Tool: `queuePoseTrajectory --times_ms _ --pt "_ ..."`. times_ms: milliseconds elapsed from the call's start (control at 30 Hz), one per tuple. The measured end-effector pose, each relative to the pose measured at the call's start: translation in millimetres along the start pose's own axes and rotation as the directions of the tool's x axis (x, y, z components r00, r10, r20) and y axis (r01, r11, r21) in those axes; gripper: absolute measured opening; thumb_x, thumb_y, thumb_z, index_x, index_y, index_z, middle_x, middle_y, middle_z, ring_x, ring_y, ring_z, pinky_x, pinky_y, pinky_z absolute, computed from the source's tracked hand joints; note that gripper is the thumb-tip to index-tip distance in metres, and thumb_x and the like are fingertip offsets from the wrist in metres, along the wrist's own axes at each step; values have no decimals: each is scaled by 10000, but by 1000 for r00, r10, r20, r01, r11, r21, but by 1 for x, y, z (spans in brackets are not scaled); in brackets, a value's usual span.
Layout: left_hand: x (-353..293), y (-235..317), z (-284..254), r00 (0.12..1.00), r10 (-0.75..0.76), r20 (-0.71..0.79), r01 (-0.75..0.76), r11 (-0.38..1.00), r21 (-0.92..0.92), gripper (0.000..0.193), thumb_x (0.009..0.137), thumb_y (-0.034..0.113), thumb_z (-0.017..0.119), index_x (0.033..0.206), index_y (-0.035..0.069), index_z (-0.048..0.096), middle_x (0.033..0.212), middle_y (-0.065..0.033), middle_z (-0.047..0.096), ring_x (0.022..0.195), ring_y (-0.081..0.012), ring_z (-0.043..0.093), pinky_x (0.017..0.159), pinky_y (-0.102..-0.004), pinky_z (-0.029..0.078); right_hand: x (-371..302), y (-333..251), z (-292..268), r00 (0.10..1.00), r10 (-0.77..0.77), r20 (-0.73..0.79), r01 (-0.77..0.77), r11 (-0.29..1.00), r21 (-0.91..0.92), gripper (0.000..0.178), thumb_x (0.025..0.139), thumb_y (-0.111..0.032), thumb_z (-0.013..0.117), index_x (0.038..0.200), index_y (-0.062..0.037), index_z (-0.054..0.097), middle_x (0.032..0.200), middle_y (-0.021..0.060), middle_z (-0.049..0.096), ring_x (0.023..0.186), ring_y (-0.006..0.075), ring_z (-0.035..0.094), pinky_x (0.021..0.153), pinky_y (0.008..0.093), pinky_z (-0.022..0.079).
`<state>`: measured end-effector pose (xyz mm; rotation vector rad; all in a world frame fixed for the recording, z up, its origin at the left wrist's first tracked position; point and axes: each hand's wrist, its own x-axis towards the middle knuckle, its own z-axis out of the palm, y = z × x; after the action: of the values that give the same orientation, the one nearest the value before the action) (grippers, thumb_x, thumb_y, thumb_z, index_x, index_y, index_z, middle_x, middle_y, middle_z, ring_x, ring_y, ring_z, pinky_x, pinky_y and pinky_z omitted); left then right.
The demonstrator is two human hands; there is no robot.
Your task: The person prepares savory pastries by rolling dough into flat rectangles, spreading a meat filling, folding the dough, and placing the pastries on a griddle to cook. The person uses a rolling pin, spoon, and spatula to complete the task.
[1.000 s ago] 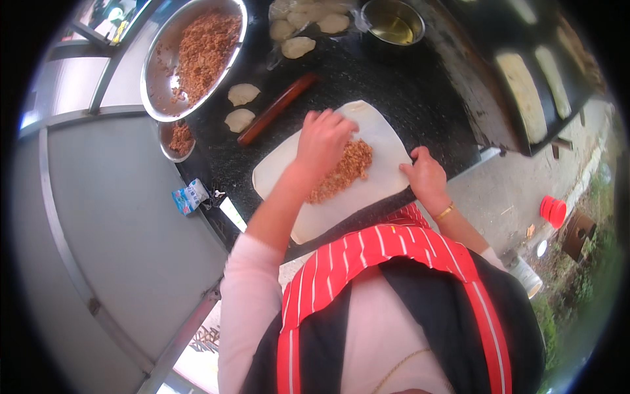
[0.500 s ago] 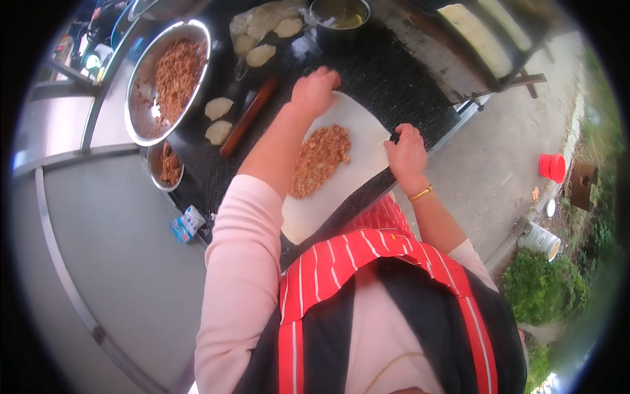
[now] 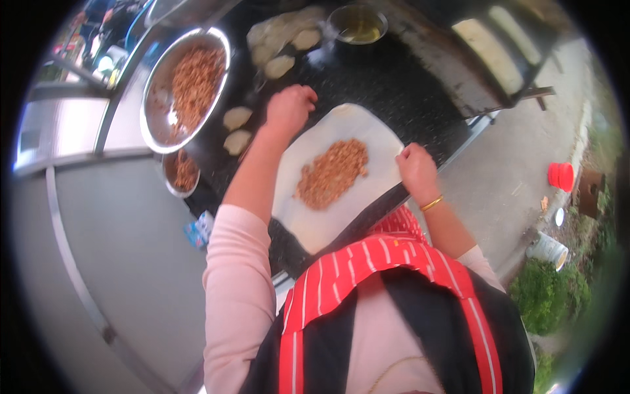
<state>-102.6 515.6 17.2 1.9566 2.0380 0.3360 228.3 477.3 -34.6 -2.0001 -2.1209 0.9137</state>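
A thin white sheet of dough [image 3: 377,139] lies spread on the black counter, a patch of reddish-brown chopped filling [image 3: 333,174] in its middle. The dough's right edge is pinched in the fingers of my right hand [image 3: 417,168]. Off the far-left side of the sheet, my left hand [image 3: 289,110] hovers with loosely bent fingers, apart from the dough and with nothing seen in it. My left forearm covers most of a brown rolling pin. Two small dough rounds [image 3: 237,130] lie left of that forearm.
A large metal bowl of filling [image 3: 147,125] stands at the far left, a smaller bowl [image 3: 172,186] just nearer. Beyond are dough pieces under plastic [image 3: 262,41] and a bowl of yellowish liquid [image 3: 357,25]. Pale slabs [image 3: 487,54] lie at the far right. A grey panel [image 3: 131,243] borders the left.
My left hand has let go of the dough's far edge and moved left, away from it. My right hand keeps hold of the right edge. The whole view has shifted slightly.
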Motion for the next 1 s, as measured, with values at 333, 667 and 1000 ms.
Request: queuePoseTrajectory --times_ms 333,667,1000 --pt "37 62 55 937 23 348 -46 997 59 228 848 149 725 1055 90 653 1114 -143 690 999 -374 693 823 -468 566 4 1 -4 997 -16 -69 42 920 390 194 844 -195 765 932 -43 683 892 177 723 834 374 703 758 439 552" --pt "49 57 15 863 79 500 76 956 -283 149 814 119 728 946 60 760 1040 -107 727 912 -270 700 828 -384 550 -1 5 -18 953 95 288 -297 477 827 117 908 2 708 1019 -14 677 864 9 684 750 87 622 658 239 502" --pt "-73 -20 5 972 226 57 -223 973 -52 245 792 -73 598 826 100 769 1022 -44 749 1135 -265 644 1097 -448 405 -71 -31 4 242 -917 318 962 270 44 264 810 -150 733 1070 -115 700 885 51 646 902 229 638 795 354 515"
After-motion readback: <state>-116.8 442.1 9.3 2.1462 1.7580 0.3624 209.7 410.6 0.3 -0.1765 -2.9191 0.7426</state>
